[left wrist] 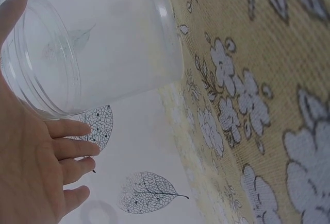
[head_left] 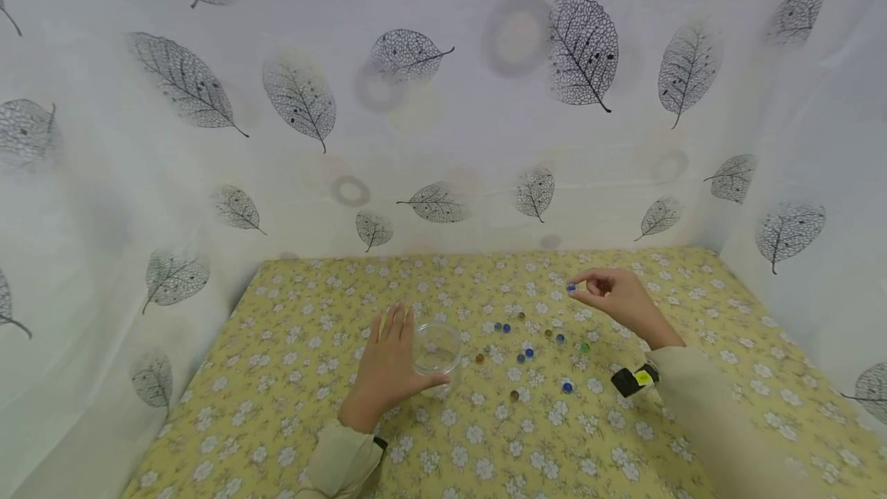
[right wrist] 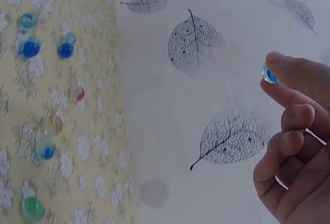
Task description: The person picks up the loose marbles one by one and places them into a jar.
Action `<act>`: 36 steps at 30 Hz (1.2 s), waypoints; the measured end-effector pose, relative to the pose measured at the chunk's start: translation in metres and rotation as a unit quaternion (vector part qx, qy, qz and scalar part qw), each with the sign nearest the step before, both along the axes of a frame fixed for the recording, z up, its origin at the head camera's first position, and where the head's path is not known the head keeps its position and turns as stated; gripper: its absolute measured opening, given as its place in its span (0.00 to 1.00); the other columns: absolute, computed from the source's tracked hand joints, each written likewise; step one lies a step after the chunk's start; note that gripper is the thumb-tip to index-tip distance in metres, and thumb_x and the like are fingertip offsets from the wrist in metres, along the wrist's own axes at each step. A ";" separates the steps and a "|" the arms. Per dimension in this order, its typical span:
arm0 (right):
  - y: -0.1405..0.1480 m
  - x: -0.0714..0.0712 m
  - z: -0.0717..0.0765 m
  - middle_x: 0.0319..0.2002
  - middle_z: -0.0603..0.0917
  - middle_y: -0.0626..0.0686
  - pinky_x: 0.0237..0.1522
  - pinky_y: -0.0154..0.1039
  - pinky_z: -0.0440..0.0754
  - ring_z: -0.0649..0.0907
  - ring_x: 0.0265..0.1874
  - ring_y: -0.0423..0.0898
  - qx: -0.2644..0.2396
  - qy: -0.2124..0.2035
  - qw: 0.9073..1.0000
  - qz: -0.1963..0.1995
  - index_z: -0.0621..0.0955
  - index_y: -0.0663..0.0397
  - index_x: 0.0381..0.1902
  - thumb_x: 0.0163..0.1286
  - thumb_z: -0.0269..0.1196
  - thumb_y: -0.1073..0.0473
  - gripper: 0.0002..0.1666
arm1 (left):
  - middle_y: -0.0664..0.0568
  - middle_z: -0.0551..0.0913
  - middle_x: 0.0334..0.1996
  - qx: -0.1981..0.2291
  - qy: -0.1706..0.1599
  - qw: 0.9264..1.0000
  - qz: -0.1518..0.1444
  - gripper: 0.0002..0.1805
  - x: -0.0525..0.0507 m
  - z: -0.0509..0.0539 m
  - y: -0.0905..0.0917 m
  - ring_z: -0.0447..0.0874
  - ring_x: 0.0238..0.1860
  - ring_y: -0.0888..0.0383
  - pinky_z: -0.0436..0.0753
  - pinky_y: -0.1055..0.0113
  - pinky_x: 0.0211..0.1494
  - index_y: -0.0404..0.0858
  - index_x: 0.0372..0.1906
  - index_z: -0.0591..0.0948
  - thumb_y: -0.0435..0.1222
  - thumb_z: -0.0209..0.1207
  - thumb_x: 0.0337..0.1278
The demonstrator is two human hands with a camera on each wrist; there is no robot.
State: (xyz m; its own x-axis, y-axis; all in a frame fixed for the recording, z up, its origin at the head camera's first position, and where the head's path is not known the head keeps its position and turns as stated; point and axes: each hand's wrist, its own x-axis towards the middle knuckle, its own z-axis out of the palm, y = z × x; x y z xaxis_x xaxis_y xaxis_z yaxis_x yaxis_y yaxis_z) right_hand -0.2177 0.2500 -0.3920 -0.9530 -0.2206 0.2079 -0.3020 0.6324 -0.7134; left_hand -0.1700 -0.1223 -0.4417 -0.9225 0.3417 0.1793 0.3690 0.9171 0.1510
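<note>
My right hand (head_left: pixel 619 301) pinches a clear marble with a blue swirl (right wrist: pixel 268 73) between thumb and index finger, raised above the cloth. Its other fingers curl in toward the palm. A clear plastic jar (left wrist: pixel 118 44) stands upright on the cloth, its mouth uncovered. Against the jar's left side rests my left hand (head_left: pixel 386 366), fingers straight and thumb spread across the near side. Several loose marbles lie to the right of the jar, among them a blue one (head_left: pixel 567 387), a green one (right wrist: pixel 33 208) and a brownish one (head_left: pixel 514 396).
A yellow cloth with white flowers (head_left: pixel 277 376) covers the table. White sheeting printed with dark leaves (head_left: pixel 443 129) hangs behind it and along both sides. A black strap with a yellow patch (head_left: pixel 643 377) sits by the right cuff.
</note>
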 end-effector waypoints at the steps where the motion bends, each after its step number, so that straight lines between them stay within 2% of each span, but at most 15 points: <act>1: -0.005 0.000 0.002 0.16 0.68 0.47 0.19 0.35 0.66 0.60 0.12 0.39 -0.003 0.002 1.000 0.004 0.84 0.55 0.41 0.63 0.64 0.53 0.13 | 0.35 0.53 0.72 0.001 0.001 1.000 -0.001 0.64 0.000 0.000 0.000 0.49 0.74 0.41 0.52 0.43 0.75 0.28 0.71 0.56 0.70 0.59 0.38; 8: -0.038 0.000 0.014 0.16 0.67 0.47 0.19 0.35 0.67 0.62 0.13 0.39 -0.040 0.004 0.999 0.036 0.84 0.53 0.42 0.63 0.65 0.53 0.13 | 0.35 0.54 0.72 -0.007 0.010 1.000 -0.002 0.64 0.001 0.001 -0.001 0.49 0.74 0.41 0.52 0.44 0.75 0.28 0.71 0.56 0.72 0.56 0.38; 15: -0.072 0.002 0.016 0.15 0.66 0.46 0.23 0.33 0.69 0.63 0.14 0.37 -0.055 0.004 0.996 0.076 0.85 0.56 0.42 0.63 0.65 0.56 0.12 | 0.36 0.52 0.73 -0.018 0.008 1.000 0.001 0.65 -0.001 0.000 -0.002 0.48 0.74 0.42 0.52 0.44 0.75 0.28 0.71 0.55 0.74 0.53 0.39; 21: -0.101 0.013 0.025 0.15 0.65 0.45 0.24 0.32 0.70 0.61 0.13 0.34 -0.060 -0.013 0.993 0.097 0.84 0.61 0.43 0.64 0.64 0.62 0.11 | 0.36 0.52 0.73 -0.010 0.004 1.000 -0.001 0.64 0.000 0.001 -0.001 0.47 0.74 0.42 0.51 0.44 0.75 0.28 0.71 0.55 0.73 0.54 0.39; 25: -0.116 0.021 0.034 0.15 0.65 0.45 0.29 0.33 0.73 0.62 0.14 0.33 -0.053 -0.015 0.992 0.111 0.84 0.62 0.42 0.63 0.63 0.63 0.10 | 0.36 0.52 0.73 -0.008 0.005 1.000 -0.001 0.64 0.000 0.001 -0.001 0.48 0.74 0.41 0.50 0.45 0.76 0.28 0.71 0.55 0.73 0.55 0.39; 28: -0.123 0.023 0.034 0.15 0.66 0.44 0.32 0.34 0.76 0.63 0.14 0.32 -0.048 -0.017 0.991 0.120 0.84 0.61 0.42 0.63 0.64 0.63 0.10 | 0.36 0.52 0.73 -0.009 0.004 1.000 0.000 0.64 0.000 0.001 -0.001 0.48 0.74 0.42 0.50 0.45 0.76 0.28 0.71 0.55 0.73 0.55 0.39; 35: -0.129 0.001 -0.009 0.16 0.67 0.45 0.29 0.34 0.74 0.63 0.14 0.36 -0.063 -0.018 0.986 0.150 0.85 0.56 0.42 0.63 0.65 0.55 0.13 | 0.35 0.51 0.73 0.014 -0.001 1.000 0.008 0.67 0.000 -0.001 -0.001 0.48 0.74 0.40 0.51 0.44 0.75 0.27 0.72 0.53 0.72 0.57 0.36; 36: -0.131 0.001 -0.010 0.15 0.67 0.45 0.29 0.34 0.74 0.63 0.13 0.36 -0.066 -0.022 0.985 0.156 0.85 0.57 0.42 0.63 0.65 0.55 0.13 | 0.35 0.51 0.73 0.016 -0.003 1.000 0.011 0.67 0.000 -0.001 -0.001 0.48 0.74 0.40 0.51 0.45 0.76 0.28 0.72 0.52 0.73 0.57 0.36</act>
